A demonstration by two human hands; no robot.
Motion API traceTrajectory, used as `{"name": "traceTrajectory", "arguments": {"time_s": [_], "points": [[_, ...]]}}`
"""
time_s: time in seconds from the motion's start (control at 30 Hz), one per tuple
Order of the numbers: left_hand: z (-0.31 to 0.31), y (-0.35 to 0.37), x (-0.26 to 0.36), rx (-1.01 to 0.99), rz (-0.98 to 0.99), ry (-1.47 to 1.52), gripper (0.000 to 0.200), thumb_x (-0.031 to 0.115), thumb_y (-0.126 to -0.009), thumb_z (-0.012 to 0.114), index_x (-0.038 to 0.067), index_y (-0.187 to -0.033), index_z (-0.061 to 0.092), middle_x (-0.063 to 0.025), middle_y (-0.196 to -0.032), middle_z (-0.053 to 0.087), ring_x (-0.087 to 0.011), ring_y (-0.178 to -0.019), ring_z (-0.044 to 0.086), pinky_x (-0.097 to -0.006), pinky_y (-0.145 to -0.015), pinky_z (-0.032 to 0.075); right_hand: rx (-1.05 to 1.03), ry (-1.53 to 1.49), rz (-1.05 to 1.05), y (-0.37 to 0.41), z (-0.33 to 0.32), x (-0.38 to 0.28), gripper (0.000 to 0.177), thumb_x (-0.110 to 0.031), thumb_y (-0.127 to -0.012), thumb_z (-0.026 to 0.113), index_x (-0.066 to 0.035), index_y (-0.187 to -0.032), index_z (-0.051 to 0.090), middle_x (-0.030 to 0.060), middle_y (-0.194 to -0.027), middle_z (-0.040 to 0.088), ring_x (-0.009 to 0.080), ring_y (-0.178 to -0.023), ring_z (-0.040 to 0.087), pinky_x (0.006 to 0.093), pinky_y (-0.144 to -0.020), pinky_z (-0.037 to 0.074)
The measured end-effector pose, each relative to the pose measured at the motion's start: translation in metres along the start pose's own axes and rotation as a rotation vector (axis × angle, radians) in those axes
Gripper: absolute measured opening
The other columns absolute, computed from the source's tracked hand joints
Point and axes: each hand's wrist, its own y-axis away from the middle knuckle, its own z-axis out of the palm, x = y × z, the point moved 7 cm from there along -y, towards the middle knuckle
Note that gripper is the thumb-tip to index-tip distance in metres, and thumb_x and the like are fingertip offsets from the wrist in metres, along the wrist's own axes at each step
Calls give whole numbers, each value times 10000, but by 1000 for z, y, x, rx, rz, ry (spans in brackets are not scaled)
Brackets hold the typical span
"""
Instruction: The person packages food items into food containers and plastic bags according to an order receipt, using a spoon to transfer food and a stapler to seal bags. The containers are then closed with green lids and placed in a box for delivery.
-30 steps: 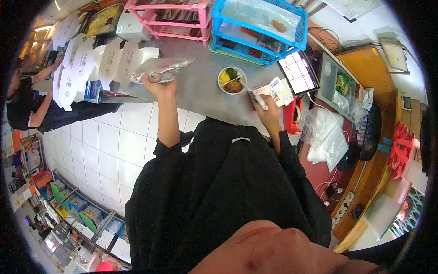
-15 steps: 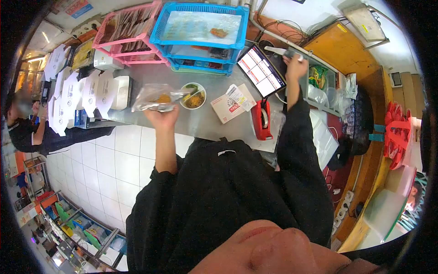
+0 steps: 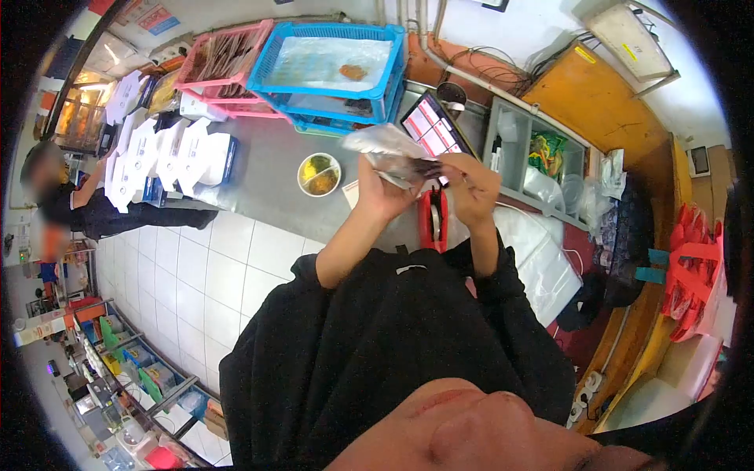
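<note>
Plastic bag (image 3: 382, 144) has crossed since half a second ago: it was left of the bowl (image 3: 320, 193), now it is to the bowl's right, held up above the tabletop (image 3: 267, 177). Right hand (image 3: 473, 187) has left the grey tray (image 3: 514, 145), well right of the bowl, and come back to the bag. Bowl itself sits uncovered on the tabletop, yellow, green and brown food in separate parts.

Left arm: forearm slants up and rightward, to the right of the bowl; left hand (image 3: 383, 196) turned palm up beneath the bag. Grip closed around the bag's lower side, some fingers hidden by plastic.

Right arm: forearm nearly upright, farther right of the bowl than the left; back of hand toward the camera, fingers turned in toward the left hand. Grip drawn to a pinch at the bag's narrow end; exact fingertip contact hard to make out. Bag's contents also unclear, the film creased and shiny.

Around the bowl: blue rack (image 3: 314, 92) beyond it; white boxes (image 3: 161, 157) to its left; red tape dispenser (image 3: 426, 224) to its right, below the hands; tablet (image 3: 434, 132) right and beyond, partly behind the right hand.
</note>
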Motion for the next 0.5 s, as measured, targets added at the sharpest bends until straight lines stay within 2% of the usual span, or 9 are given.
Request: {"name": "traceTrajectory", "arguments": {"time_s": [0.03, 0.07, 0.13, 0.2, 0.23, 0.27, 0.33, 0.37, 0.5], "points": [[-2, 3, -10, 135, -20, -196, 436, 459, -864, 438, 130, -1141, 511, -105, -1105, 551, -261, -1030, 534, -462, -895, 430, 181, 0, 111, 4, -20, 5, 90, -54, -810, 636, 8, -868, 666, 115, -784, 668, 195, -717, 643, 280, -704, 490], [-7, 7, -16, 272, -39, -394, 458, 480, -870, 428, 126, -1149, 507, -92, -1105, 549, -256, -1044, 523, -463, -903, 420, 186, 0, 109, 6, -31, 6, 90, -54, -810, 636, 8, -868, 666, 115, -784, 668, 195, -717, 643, 280, -704, 490], [-39, 3, -14, 402, -52, -439, 435, 467, -871, 472, 132, -1145, 513, -72, -1124, 542, -226, -1089, 488, -461, -901, 411, 304, 173, 26, 11, -63, 4, 79, -41, -822, 621, 21, -859, 652, 122, -753, 651, 177, -644, 625, 243, -593, 467], [-32, 2, 20, 240, 535, -817, 452, 454, -876, 495, 143, -1203, 473, -79, -1175, 537, -243, -1102, 478, -441, -894, 417, 309, 243, 47, 15, -79, -4, 73, -37, -825, 617, 27, -847, 647, 117, -741, 649, 165, -627, 615, 238, -576, 460], [11, 20, 18, -9, 750, -793, 386, 217, -820, 672, 133, -944, 316, -230, -1233, 477, -251, -1082, 516, -392, -893, 435, 303, 310, 72, 17, -84, -6, 70, -32, -828, 614, 32, -836, 642, 113, -728, 647, 152, -610, 606, 232, -558, 454], [29, 25, 13, -5, 742, -801, 386, 217, -820, 672, 133, -944, 316, -230, -1233, 477, -251, -1082, 516, -392, -893, 435, 310, 311, 81, 20, -88, -2, 70, -32, -828, 614, 32, -836, 642, 113, -728, 647, 152, -610, 606, 232, -558, 454], [82, 36, -20, -592, 632, -968, 431, 41, -779, 693, 126, -914, 293, -274, -1163, 524, -234, -1072, 543, -342, -836, 473, 339, 255, 172, 29, -93, 13, 71, -35, -827, 620, 29, -844, 645, 105, -706, 641, 133, -606, 597, 232, -554, 451], [76, 36, -21, -419, 650, -1064, 497, -91, -700, 711, 108, -873, 288, -257, -1000, 608, -222, -955, 601, -324, -775, 498, 342, 251, 172, 31, -93, 16, 71, -35, -827, 620, 29, -844, 645, 105, -706, 641, 133, -606, 597, 232, -554, 451], [87, 29, -19, -229, 684, -1218, 447, -116, -706, 681, 82, -803, 292, -209, -819, 642, -211, -773, 647, -283, -695, 513, 250, -33, 327, 35, -105, 37, 77, -45, -796, 658, 23, -830, 655, 90, -702, 647, 120, -594, 594, 229, -553, 449]]}}
